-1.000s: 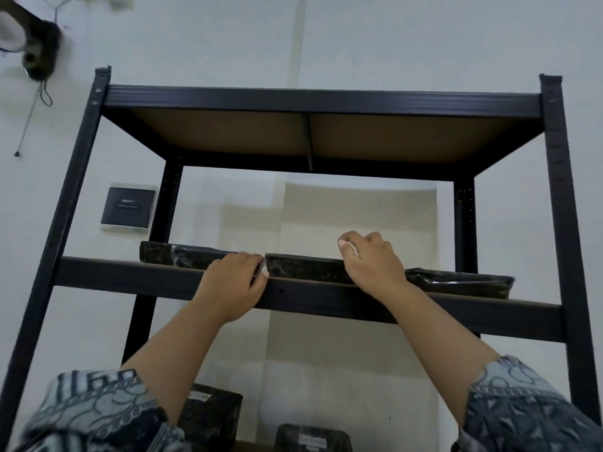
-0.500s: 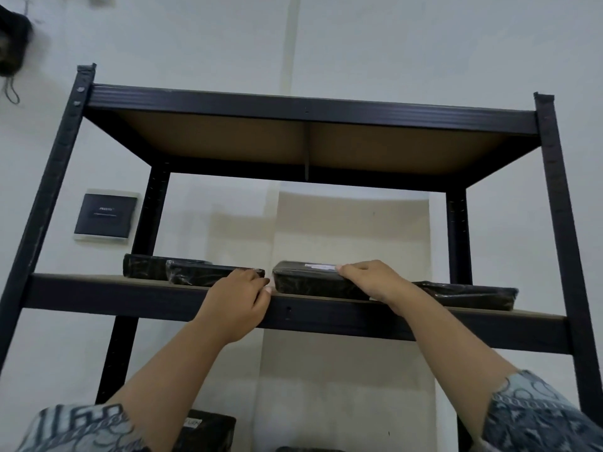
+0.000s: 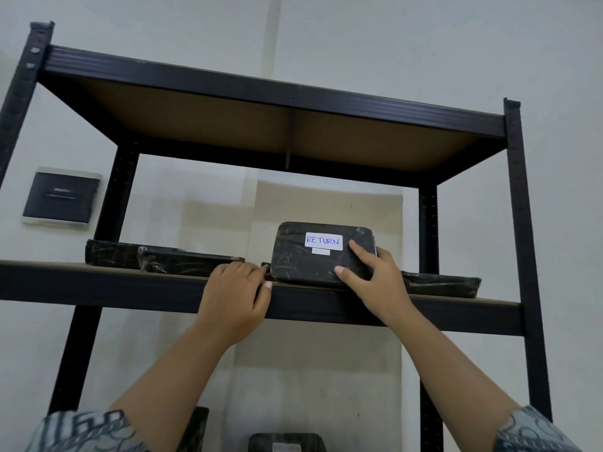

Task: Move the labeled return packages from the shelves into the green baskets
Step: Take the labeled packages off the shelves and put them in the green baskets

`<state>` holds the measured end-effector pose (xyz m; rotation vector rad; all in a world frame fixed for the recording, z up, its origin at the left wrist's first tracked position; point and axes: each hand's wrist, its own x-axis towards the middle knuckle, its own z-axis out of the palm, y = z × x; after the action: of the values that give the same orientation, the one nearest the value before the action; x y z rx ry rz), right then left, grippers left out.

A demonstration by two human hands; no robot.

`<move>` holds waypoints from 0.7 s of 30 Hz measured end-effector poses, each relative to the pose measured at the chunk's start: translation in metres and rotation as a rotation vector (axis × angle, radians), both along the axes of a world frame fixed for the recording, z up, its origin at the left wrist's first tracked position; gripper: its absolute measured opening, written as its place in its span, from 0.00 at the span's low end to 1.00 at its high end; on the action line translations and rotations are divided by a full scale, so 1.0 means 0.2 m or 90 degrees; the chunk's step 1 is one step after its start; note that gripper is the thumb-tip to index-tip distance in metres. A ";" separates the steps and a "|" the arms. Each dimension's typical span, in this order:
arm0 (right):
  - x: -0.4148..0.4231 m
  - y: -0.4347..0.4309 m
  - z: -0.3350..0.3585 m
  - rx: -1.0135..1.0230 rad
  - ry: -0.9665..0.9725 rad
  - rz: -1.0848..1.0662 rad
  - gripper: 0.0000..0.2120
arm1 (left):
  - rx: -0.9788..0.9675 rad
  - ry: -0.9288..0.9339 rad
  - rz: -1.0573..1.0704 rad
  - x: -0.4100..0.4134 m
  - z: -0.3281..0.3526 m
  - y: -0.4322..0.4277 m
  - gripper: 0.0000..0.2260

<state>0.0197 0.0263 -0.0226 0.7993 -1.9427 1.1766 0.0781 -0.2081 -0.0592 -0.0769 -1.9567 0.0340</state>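
Observation:
A black wrapped package (image 3: 303, 259) with a white label reading RETURN stands tilted up on its long edge at the middle of the black shelf (image 3: 130, 285). My right hand (image 3: 375, 282) grips its right end, thumb on the front face and fingers over the label side. My left hand (image 3: 235, 298) rests on the shelf's front rail just left of the package, fingers curled over the edge. Two flat black packages (image 3: 163, 259) lie to the left and one black package (image 3: 440, 283) lies to the right. No green basket is in view.
The black metal rack has a top board (image 3: 277, 125) above and posts at both sides. More black packages (image 3: 287, 443) sit on a lower level. A dark wall panel (image 3: 60, 197) hangs left of the rack.
My right hand has tipped the middle package up from flat onto its edge, so its RETURN label now faces me. My left hand stayed on the shelf rail.

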 end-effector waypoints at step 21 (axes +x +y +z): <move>0.23 0.10 -0.25 -0.223 0.123 0.011 0.35 | -0.035 -0.040 0.019 0.10 -0.24 0.16 0.28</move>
<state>0.0660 0.0465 -0.0727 0.7130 -1.5199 1.3488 0.0985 -0.1767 -0.1073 -0.0859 -2.0192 0.1060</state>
